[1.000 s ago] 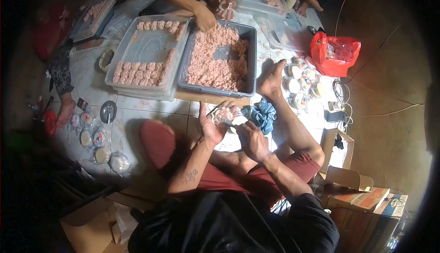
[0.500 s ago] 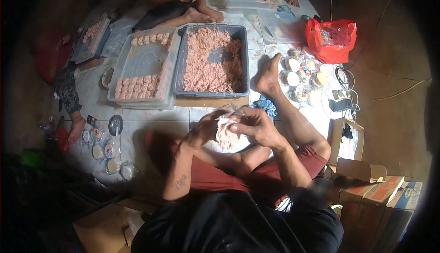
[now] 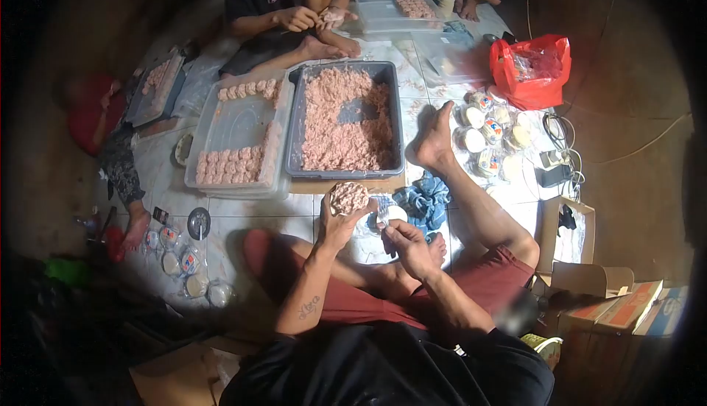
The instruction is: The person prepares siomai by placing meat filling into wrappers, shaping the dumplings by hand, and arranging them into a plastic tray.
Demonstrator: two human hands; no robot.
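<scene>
My left hand is wrapped round a dumpling whose pink meat filling faces up. In my right hand is a metal fork, pinched by its handle. Just beyond the fork lies a pale round wrapper stack, partly hidden by my fingers. Ahead is a dark grey tub with pink minced meat spread in it. Left of that tub, a clear plastic container holds rows of finished dumplings.
A crumpled blue cloth is right of the wrappers. Packs of round wrappers sit near a red plastic bag, with more wrapper packs at left. Co-workers sit ahead and left; cardboard boxes stand at right.
My hands were together round the dumpling and are now apart. The dumpling has moved slightly left, filling upward, and the fork shows clearly in my right hand. The view has shifted a little.
</scene>
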